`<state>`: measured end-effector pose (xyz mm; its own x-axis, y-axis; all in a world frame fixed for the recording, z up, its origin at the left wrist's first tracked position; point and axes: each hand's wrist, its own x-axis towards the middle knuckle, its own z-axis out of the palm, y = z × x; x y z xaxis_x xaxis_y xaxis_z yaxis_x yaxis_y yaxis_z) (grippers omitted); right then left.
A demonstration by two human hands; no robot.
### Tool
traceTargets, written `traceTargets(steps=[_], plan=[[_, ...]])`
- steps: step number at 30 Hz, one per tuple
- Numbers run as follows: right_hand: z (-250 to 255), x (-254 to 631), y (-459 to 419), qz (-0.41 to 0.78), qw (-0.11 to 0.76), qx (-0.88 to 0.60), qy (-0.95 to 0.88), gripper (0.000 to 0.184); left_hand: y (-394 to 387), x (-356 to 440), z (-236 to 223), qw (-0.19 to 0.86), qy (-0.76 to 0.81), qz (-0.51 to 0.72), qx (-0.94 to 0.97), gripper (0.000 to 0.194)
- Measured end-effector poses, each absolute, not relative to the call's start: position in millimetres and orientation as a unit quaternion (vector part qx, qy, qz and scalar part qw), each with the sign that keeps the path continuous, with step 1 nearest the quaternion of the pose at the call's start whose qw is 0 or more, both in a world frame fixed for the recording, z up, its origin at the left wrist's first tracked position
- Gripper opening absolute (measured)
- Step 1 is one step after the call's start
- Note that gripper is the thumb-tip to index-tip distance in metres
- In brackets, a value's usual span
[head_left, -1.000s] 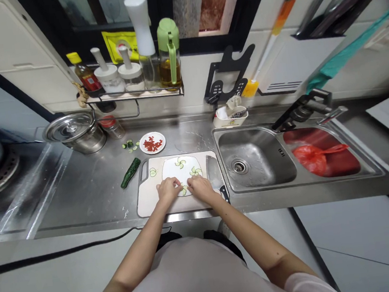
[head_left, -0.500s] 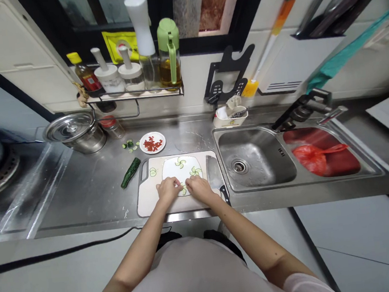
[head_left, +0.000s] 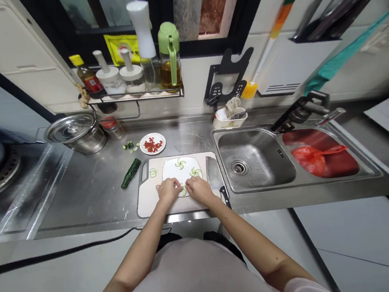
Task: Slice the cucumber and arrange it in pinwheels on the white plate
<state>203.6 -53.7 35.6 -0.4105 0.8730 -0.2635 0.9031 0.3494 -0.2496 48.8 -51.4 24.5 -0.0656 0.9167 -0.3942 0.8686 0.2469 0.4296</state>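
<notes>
Stainless steel worktop (head_left: 91,195) runs along a tiled wall, with a double sink (head_left: 257,162) set in toward its right end and a lidded pot (head_left: 73,134) near its back left corner. A pale cutting board (head_left: 151,200) lies at the front edge of the worktop, just left of the sink. On the board sits a white plate (head_left: 171,171) carrying cucumber slices (head_left: 180,164) grouped in small fans.

My left hand (head_left: 167,190) and my right hand (head_left: 199,190) rest close together at the near rim of the plate. The fingers of both hands are pinched on one cucumber fan (head_left: 184,190) lying between them on the plate.

A cleaver (head_left: 214,174) lies flat on the right side of the board, handle toward the front edge. One loose slice (head_left: 153,172) lies on the board left of the plate. A cucumber piece (head_left: 130,173) lies on the worktop just left of the board. Behind the board stands a small dish of red bits (head_left: 152,143), with cucumber scraps (head_left: 130,145) beside it. A wall rack (head_left: 132,94) above holds bottles and jars.
</notes>
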Motion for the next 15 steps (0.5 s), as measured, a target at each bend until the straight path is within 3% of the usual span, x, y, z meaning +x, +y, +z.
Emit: traceTargets(steps=[15], plan=[[30,219,-65,-0.190,-0.053,0.581,0.790,0.023,-57,53,27,0.275,0.725,0.048,0.630,0.017]])
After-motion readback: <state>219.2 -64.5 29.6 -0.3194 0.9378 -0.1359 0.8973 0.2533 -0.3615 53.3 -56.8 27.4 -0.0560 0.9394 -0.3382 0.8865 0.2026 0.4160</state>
